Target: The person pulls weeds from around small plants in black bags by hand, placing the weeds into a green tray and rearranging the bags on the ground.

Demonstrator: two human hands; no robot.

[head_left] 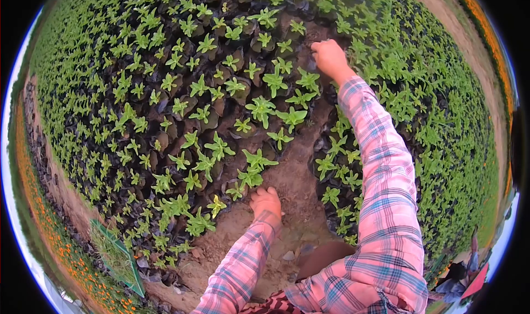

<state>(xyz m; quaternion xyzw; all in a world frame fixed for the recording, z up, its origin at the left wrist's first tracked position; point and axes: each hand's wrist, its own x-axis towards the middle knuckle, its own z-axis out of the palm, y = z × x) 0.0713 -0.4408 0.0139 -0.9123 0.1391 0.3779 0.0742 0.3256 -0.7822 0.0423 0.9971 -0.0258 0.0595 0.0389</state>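
Note:
My left hand (266, 203) is low on the bare soil, beside a leafy green seedling (250, 177) at the front edge of the plants. Its fingers are bent and slightly apart, with nothing visible in them. Farther forward, my right arm reaches out over the soil gap. There my right hand (330, 57) is closed, its fingers drawn together close to the brown soil (314, 35) between two blocks of seedlings. Whatever its fingertips may hold is too small or hidden to make out. Dark plastic grow bags (243, 93) surround many of the seedlings.
A strip of bare soil (295, 173) runs between the seedling blocks. Denser plants (441, 126) stand on the right. A green-framed tray (117, 256) with plant matter lies at lower left, near orange flowers (83, 270). Another person (461, 275) is at the lower right edge.

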